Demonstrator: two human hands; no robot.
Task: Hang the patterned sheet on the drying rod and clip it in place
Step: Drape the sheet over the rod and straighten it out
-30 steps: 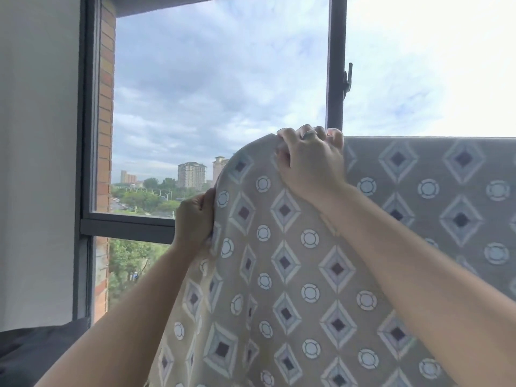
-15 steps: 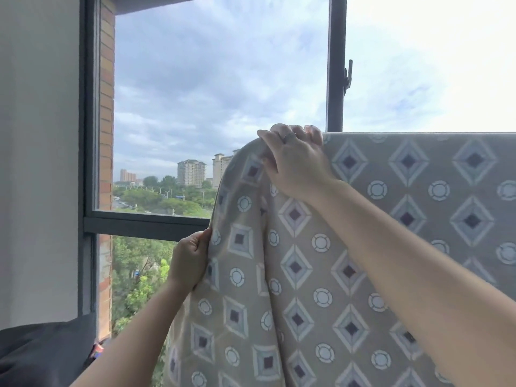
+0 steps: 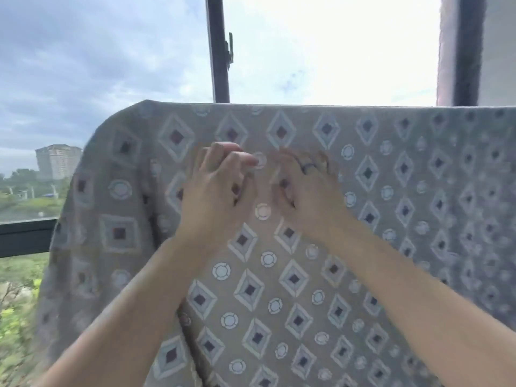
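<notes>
The patterned sheet (image 3: 307,289), grey-beige with diamonds and circles, hangs draped over its straight top fold (image 3: 335,105); the drying rod under that fold is hidden. Its left corner curves down and droops. My left hand (image 3: 220,191) and my right hand (image 3: 307,188), which wears a dark ring, are side by side in front of the sheet's upper middle, below the fold. Both are motion-blurred, with loosely curled fingers and nothing held in them. I see no clips.
Behind the sheet is a window with a dark vertical post (image 3: 220,51) carrying a handle (image 3: 230,51). A dark horizontal frame bar (image 3: 25,236) runs at the left. Another dark frame upright (image 3: 469,51) stands at the right. Trees and a tower block lie outside.
My right hand has let go of the top fold and my left hand of the left edge. Both have come together lower, in front of the sheet. The view has swung right.
</notes>
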